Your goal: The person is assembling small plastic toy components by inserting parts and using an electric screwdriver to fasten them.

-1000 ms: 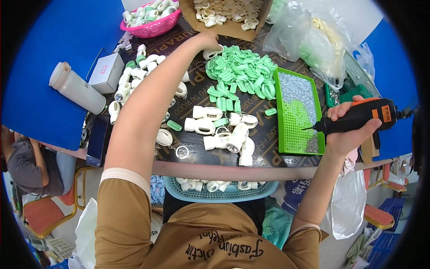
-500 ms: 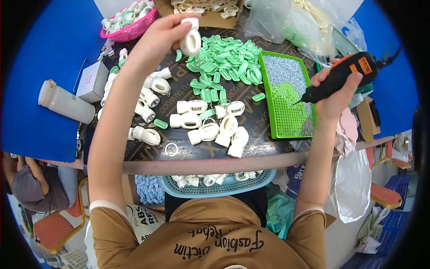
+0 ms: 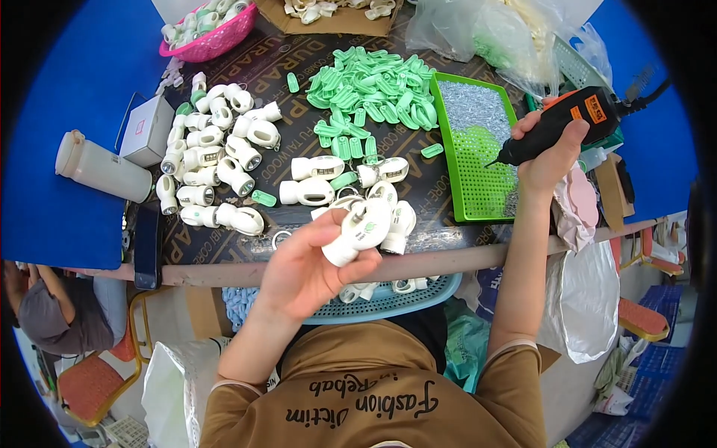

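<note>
My left hand (image 3: 310, 261) holds a white plastic fitting (image 3: 361, 230) close to my body, above the table's front edge. My right hand (image 3: 549, 153) grips a black and orange electric screwdriver (image 3: 564, 123), its tip over a green perforated tray (image 3: 478, 145) strewn with small screws. A heap of green plastic pieces (image 3: 370, 89) lies behind, and white fittings (image 3: 216, 153) are spread across the dark table mat at the left and centre.
A pink basket (image 3: 213, 33) of white parts and a cardboard box (image 3: 336, 15) stand at the back. A white bottle (image 3: 101, 168) and small grey box (image 3: 146, 131) sit left. A blue basket (image 3: 388, 299) rests on my lap. Plastic bags lie right. Another person sits at lower left.
My left hand reached to the far boxes, picked up a white fitting and brought it back toward my body. My right hand with the screwdriver shifted slightly over the green tray.
</note>
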